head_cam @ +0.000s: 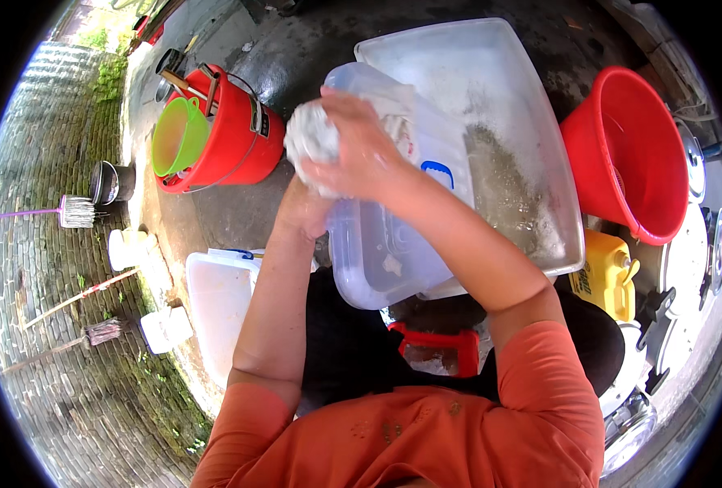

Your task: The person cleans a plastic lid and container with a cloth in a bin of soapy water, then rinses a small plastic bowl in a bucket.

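Both my hands are round a bunched whitish cloth [312, 143] above the left edge of a clear plastic lid or shallow box [385, 244]. My right hand [361, 143] presses on the cloth from above and the right, fingers spread over it. Below it, my left hand [307, 210] supports the cloth; its fingers are mostly hidden. A blue clip [439, 174] sits on the clear plastic piece, and more pale cloth [400, 116] lies on it. That piece rests over the near left side of a large translucent tub [556, 183] with cloudy water in the bottom.
At left stands a red bucket [245, 146] holding a green basin [178, 137] and handled tools. A red basin [586, 140] and a yellow jug [602, 274] are at right. A white plastic lid or bin [221, 305] lies lower left, and a red-framed item [471, 354] sits between my legs.
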`<control>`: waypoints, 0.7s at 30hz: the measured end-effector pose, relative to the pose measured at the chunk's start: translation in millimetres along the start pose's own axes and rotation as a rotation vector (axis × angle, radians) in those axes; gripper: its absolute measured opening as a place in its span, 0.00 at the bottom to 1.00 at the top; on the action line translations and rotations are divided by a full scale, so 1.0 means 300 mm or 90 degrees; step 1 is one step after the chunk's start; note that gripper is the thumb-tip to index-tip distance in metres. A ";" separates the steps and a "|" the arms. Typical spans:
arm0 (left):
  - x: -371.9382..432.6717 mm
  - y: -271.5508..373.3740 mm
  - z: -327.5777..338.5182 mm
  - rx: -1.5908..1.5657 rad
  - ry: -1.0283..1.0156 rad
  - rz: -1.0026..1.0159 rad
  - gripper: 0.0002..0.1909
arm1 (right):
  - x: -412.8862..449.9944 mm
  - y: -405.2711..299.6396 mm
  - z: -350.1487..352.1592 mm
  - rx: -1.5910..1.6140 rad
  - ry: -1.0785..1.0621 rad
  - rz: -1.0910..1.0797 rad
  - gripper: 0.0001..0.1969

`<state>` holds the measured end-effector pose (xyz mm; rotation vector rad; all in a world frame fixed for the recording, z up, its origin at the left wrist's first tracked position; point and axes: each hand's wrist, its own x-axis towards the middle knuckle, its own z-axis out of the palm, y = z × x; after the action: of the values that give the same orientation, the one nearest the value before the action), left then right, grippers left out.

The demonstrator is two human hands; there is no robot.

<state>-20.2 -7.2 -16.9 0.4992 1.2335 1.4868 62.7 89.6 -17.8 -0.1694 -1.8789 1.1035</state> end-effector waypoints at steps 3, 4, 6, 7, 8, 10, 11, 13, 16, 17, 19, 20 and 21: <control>-0.002 -0.028 0.018 0.163 -0.039 -0.056 0.29 | 0.176 0.047 -0.021 -0.461 -0.105 0.238 0.23; -0.003 -0.039 0.069 0.180 -0.021 -0.017 0.28 | 0.214 0.098 -0.057 -0.508 -0.094 0.241 0.23; -0.004 -0.044 0.093 0.156 -0.035 -0.013 0.28 | 0.300 0.148 -0.134 -0.408 -0.186 0.344 0.21; -0.008 -0.040 0.090 0.134 -0.039 -0.010 0.28 | 0.329 0.140 -0.162 -0.340 -0.262 0.400 0.21; -0.007 -0.045 0.089 0.132 -0.034 -0.006 0.28 | 0.314 0.126 -0.156 -0.340 -0.266 0.395 0.21; 0.003 -0.049 0.078 0.163 -0.053 0.022 0.29 | 0.249 0.086 -0.115 -0.476 -0.124 0.284 0.19; 0.008 -0.045 0.055 0.160 -0.042 0.028 0.29 | 0.198 0.057 -0.077 -0.472 -0.132 0.276 0.19; 0.019 -0.048 0.033 0.237 -0.106 0.010 0.30 | 0.087 0.013 -0.032 -0.486 -0.083 0.091 0.19; 0.006 -0.040 0.058 0.185 -0.049 -0.019 0.31 | 0.132 0.109 -0.058 -0.360 0.046 0.194 0.18; -0.001 -0.032 0.055 0.191 -0.047 -0.020 0.31 | 0.157 0.115 -0.072 -0.324 0.098 0.308 0.19; -0.018 -0.026 0.059 0.220 -0.030 -0.001 0.32 | 0.197 0.216 -0.171 -0.010 0.093 0.514 0.22; -0.014 -0.032 0.062 0.222 -0.034 -0.002 0.32 | 0.196 0.308 -0.218 0.002 0.156 0.564 0.23; -0.011 -0.042 0.060 0.200 -0.042 0.009 0.32 | 0.155 0.409 -0.247 0.013 0.219 0.614 0.25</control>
<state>1.5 -4.1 -20.4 0.7603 1.4213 1.2823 55.2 231.9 -66.8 -1.2655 -1.4550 1.5749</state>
